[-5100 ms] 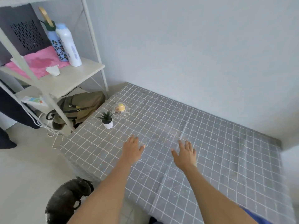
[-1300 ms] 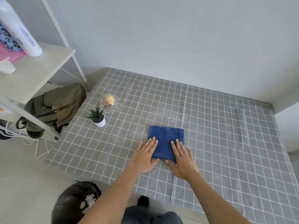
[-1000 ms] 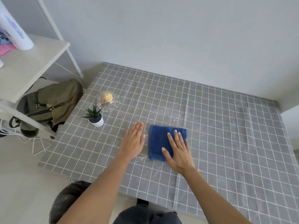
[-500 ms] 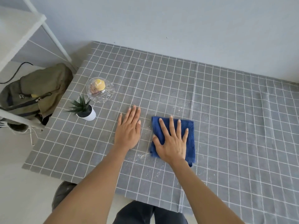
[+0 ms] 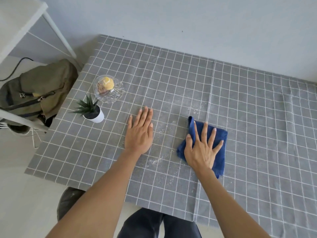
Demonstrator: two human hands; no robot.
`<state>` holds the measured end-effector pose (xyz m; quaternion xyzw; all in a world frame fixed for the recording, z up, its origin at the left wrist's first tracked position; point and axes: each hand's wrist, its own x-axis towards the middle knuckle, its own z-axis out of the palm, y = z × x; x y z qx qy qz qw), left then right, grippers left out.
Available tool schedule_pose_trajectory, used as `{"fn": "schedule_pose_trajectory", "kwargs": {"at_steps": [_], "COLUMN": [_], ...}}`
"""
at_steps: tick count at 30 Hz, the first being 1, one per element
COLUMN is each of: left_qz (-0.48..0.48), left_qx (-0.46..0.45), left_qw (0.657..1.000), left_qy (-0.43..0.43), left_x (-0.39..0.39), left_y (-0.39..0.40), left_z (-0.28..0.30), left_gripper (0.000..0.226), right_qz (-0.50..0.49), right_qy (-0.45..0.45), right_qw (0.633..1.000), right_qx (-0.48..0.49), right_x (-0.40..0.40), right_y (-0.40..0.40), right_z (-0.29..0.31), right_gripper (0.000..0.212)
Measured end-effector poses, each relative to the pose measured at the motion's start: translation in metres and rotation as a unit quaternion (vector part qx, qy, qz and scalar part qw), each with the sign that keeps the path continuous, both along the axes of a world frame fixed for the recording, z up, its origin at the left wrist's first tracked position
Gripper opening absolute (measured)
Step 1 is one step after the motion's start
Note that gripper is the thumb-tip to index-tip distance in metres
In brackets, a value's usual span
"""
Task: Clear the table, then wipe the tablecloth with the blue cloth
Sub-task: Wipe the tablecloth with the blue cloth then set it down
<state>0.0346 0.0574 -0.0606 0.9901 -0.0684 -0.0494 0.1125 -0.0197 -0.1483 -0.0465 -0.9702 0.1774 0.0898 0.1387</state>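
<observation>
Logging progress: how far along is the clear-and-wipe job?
Done: most of the tablecloth is bare. In hand: right hand presses the blue cloth flat, left hand braces beside it. Left: pale crumbs between the hands; potted plant and glass dish not cleared.

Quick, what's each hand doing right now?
Left hand: open, flat on the tablecloth, holding nothing.
Right hand: open, fingers spread, pressing on the blue cloth.
</observation>
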Motion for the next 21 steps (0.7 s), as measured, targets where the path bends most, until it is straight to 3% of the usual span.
{"fn": "schedule_pose_trajectory", "kwargs": {"at_steps": [7, 13, 21], "left_qz": [-0.005, 0.003, -0.041], "left_qx": [-0.010, -0.014, -0.031], "left_qw": [1.000, 1.000, 0.998], "left_qy": [-0.010, -0.005, 0.028], "left_x": [-0.001, 0.000, 0.000], "left_y": [0.003, 0.007, 0.037], "left_z": [-0.002, -0.002, 0.000], "left_gripper": [0.053, 0.053, 0.051], "right_qz": [0.162, 0.122, -0.008], "right_qy": [-0.012, -0.011, -0.011], "right_qw": [0.987, 0.992, 1.000], "right_qx": [-0.007, -0.008, 0.004], "right_x": [0.015, 0.016, 0.018], "right_y": [0.066, 0.035, 0.015], "right_z": [0.000, -0.002, -0.001], "right_gripper": [0.058, 0.057, 0.056]}}
